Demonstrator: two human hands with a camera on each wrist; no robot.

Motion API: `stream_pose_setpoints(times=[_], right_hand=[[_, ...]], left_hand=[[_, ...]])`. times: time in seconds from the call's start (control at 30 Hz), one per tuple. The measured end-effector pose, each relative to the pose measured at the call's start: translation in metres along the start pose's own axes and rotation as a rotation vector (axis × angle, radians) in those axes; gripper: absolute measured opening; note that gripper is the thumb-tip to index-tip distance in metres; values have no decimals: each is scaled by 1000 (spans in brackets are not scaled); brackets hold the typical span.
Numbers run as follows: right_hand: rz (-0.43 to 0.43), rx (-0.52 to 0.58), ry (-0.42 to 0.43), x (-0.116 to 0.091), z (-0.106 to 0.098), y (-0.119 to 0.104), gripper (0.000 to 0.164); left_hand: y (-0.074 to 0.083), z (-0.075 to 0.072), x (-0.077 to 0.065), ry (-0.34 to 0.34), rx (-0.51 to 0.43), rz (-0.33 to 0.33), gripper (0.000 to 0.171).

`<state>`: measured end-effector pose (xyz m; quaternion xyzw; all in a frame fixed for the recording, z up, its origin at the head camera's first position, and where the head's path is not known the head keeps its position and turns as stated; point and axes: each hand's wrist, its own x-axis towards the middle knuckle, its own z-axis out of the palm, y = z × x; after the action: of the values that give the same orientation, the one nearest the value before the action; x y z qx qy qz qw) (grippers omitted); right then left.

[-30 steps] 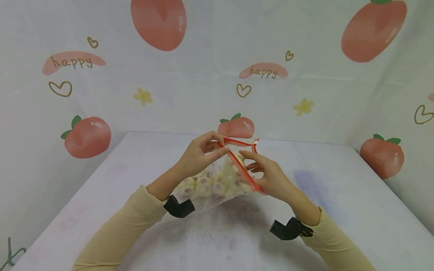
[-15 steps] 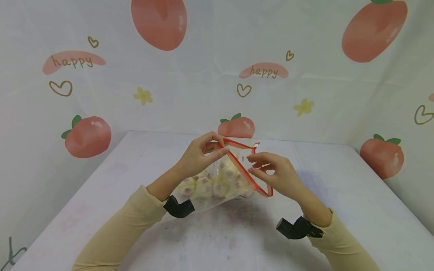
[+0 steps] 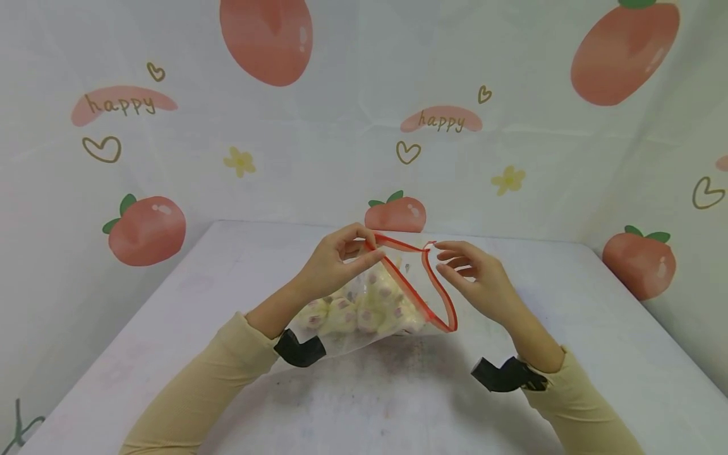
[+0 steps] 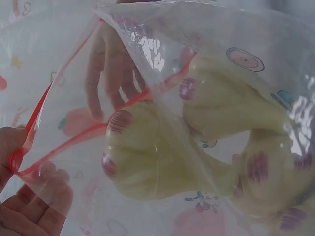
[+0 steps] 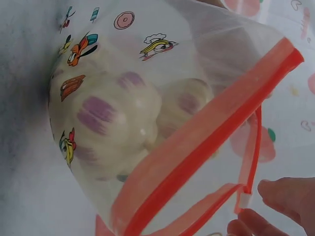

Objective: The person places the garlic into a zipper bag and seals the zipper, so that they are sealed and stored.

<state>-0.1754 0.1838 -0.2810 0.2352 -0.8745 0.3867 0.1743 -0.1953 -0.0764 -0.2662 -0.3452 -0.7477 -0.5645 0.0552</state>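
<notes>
A clear zip bag (image 3: 364, 335) with a red zip edge lies tilted over the table, its mouth gaping toward the right. Several garlic bulbs (image 3: 342, 314), pale with purple patches, fill its lower part. My left hand (image 3: 330, 262) pinches the upper zip edge between thumb and fingers. In the left wrist view, the fingers of that left hand (image 4: 34, 206) show behind and beside the red edge. My right hand (image 3: 478, 278) is beside the mouth's far corner, thumb and fingers apart. The right wrist view puts its fingertips close to a small white zip slider (image 5: 244, 200); contact is unclear.
A white table (image 3: 341, 404) with faint stains carries the bag. Behind it hangs a white backdrop (image 3: 318, 164) printed with fruit, hearts and flowers. A dark wrist mount (image 3: 299, 349) sits on the left wrist and another wrist mount (image 3: 503, 374) on the right.
My right hand has come out of the bag's mouth, moving right and then up toward the far corner. The mouth's right edge is now in full view. The left hand keeps its grip.
</notes>
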Motion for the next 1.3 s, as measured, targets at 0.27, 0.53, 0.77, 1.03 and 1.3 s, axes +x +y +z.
stream_pose_setpoints(times=[0.27, 0.53, 0.77, 1.03, 1.3], right_hand=[[-40, 18, -74, 3, 7, 7, 35], [-55, -4, -102, 4, 11, 12, 31], [-57, -8, -93, 3, 11, 13, 30], [-53, -25, -70, 3, 10, 17, 28], [-23, -14, -87, 1, 10, 19, 28]], left_hand=[[-1, 3, -1, -5, -3, -16, 12], [0, 10, -5, -20, 31, -20, 14], [5, 22, -10, 58, 264, 187, 11], [20, 52, -22, 41, 600, 698, 18], [18, 82, -37, -166, 875, 825, 30]])
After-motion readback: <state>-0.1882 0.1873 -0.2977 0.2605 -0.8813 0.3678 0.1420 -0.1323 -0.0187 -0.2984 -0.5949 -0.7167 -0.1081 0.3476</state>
